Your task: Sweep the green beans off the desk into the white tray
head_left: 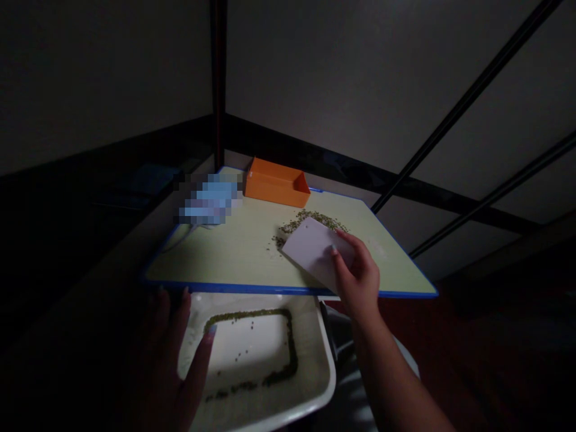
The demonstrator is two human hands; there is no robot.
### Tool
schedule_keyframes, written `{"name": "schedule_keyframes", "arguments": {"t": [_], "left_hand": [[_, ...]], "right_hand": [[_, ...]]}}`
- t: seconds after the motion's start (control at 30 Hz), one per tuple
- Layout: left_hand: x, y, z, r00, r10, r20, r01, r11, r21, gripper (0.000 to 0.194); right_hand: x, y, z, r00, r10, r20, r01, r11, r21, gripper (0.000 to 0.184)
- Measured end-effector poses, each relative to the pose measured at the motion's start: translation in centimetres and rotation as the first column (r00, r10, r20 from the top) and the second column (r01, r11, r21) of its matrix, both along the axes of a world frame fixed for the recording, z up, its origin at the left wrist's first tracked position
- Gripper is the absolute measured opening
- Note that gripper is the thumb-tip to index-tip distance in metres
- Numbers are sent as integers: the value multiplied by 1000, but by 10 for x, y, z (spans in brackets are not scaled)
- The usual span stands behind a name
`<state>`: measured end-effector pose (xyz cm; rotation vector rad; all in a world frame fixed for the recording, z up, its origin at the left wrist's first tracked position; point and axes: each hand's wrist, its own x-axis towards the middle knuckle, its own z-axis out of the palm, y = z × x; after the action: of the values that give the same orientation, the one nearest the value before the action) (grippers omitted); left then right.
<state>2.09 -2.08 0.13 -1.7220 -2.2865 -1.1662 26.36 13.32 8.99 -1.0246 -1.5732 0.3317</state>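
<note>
My right hand [360, 270] grips a flat white card-like plate [312, 246] between thumb and fingers, tilted just over the table. Right behind the plate lies a spread of small greenish-brown grains [310, 216], partly hidden by it. On the left, my left hand [180, 354] is in shadow with its fingers apart, at the left rim of a white basin [326, 390]. Whether it touches the rim I cannot tell. Inside the basin, more of the grains [292, 345] lie mostly along the edges of the floor, with a few scattered across the middle.
The pale yellow table [216, 258] has a blue edge, and the basin sits just below its near side. An orange open box [274, 183] stands at the back. Left of it lies a blurred-out light blue item [209, 201]. Walls close in behind.
</note>
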Motion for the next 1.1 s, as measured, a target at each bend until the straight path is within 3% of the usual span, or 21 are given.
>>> {"name": "schedule_keyframes", "arguments": {"t": [0.23, 0.53, 0.77, 1.1], "left_hand": [[1, -1, 0, 999, 27, -37, -26, 999, 26, 68], [1, 1, 1, 1000, 11, -10, -11, 1000, 26, 67], [1, 1, 0, 1000, 12, -24, -11, 999, 30, 67], [2, 1, 1, 1000, 23, -15, -23, 999, 23, 67]], "right_hand": [[3, 16, -6, 990, 29, -136, -53, 982, -181, 31], [6, 22, -13, 975, 4, -224, -65, 962, -267, 34], [15, 30, -21, 909, -75, -411, -89, 926, -368, 45], [13, 29, -22, 921, -61, -384, -103, 914, -393, 48]]}}
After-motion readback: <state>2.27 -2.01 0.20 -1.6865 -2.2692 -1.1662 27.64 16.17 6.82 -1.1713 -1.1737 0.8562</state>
